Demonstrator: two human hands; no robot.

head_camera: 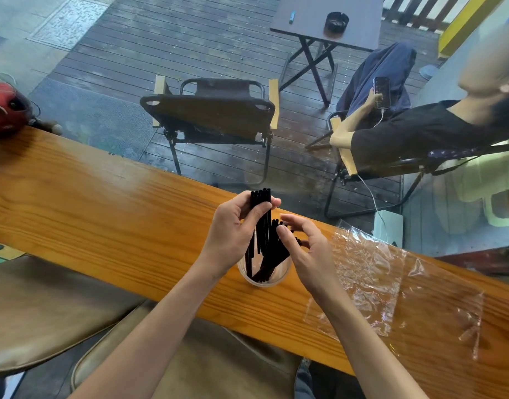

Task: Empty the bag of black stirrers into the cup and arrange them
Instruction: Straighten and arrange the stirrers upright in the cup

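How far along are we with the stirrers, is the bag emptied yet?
Emptying looks done: the clear bag lies flat on the wooden counter, apparently empty, and black stirrers stand in the cup. In hand: the left hand grips a raised bundle while the right hand touches the splayed ones. Left: lowering that bundle and evening them out.

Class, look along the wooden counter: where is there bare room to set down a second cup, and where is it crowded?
Bare room: the long stretch of orange wooden counter between the red helmet and the left hand. Crowded: the clear plastic cup of black stirrers, with the right hand beside it, and the empty clear plastic bag lying to its right.
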